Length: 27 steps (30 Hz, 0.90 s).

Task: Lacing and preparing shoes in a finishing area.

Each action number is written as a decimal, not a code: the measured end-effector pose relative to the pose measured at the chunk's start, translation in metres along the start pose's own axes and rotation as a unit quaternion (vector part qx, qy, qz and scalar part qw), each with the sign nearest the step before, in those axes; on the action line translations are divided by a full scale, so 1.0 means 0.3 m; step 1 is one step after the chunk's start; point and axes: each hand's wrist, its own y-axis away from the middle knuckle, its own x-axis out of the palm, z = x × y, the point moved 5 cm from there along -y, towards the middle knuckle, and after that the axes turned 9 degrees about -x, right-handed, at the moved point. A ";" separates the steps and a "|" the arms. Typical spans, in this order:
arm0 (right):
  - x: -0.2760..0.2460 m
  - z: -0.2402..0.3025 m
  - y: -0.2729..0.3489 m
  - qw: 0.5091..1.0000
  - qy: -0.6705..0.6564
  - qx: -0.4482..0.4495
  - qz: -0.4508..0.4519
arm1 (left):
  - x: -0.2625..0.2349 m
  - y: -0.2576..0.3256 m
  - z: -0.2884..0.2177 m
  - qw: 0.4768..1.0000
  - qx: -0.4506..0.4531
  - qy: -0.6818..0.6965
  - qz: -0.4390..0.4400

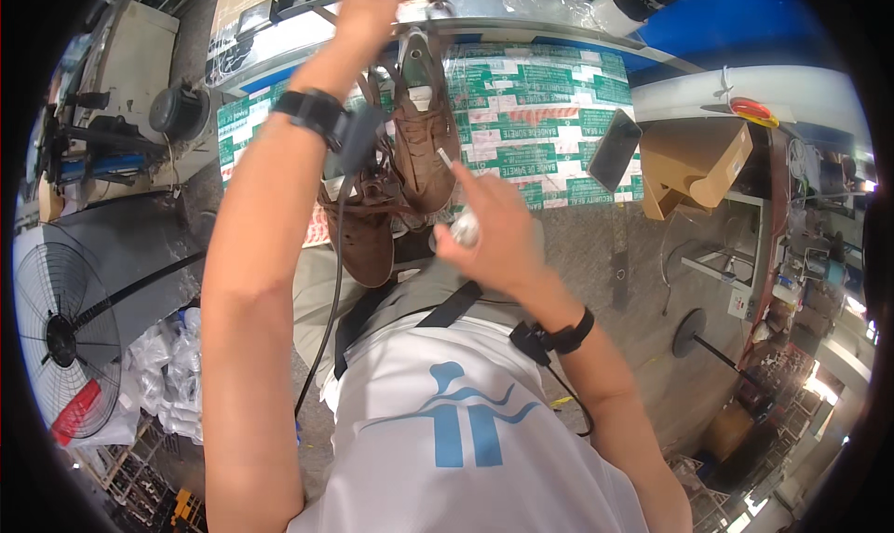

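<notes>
My left hand (369,13) reaches to the far edge of the table, its fingers curled beside a dark brown piece at the top; what they grip is hidden. Close by in the middle lies a brown lace-up shoe (426,156), toe toward me. A second brown shoe (363,249) sits nearer and to the left, partly over the table's near edge. My right hand (498,235) is just right of the shoes, curled round a small whitish rounded object (465,227) too blurred to name. At its index fingertip is a short white stick-like piece (444,158).
Green-and-white printed tape covers the tabletop (521,114). A dark phone (616,151) lies at its right edge, beside an open cardboard box (694,165). A metal rail (521,10) runs along the back. A standing fan (60,340) and clear plastic bags (172,370) are at left.
</notes>
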 end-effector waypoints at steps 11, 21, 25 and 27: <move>0.025 -0.155 -0.156 0.999 -0.020 0.013 -0.023 | 0.042 0.243 0.038 0.946 0.178 -0.211 0.169; -0.091 -0.221 0.118 0.975 0.069 0.130 0.166 | -0.006 0.263 0.079 0.897 0.243 -0.368 0.020; -0.124 -0.211 0.164 0.979 -0.029 0.181 0.088 | 0.045 0.252 0.078 0.918 0.269 -0.284 0.062; -0.076 -0.203 0.056 0.989 -0.053 0.132 0.035 | 0.070 0.228 0.066 0.913 0.285 -0.289 0.047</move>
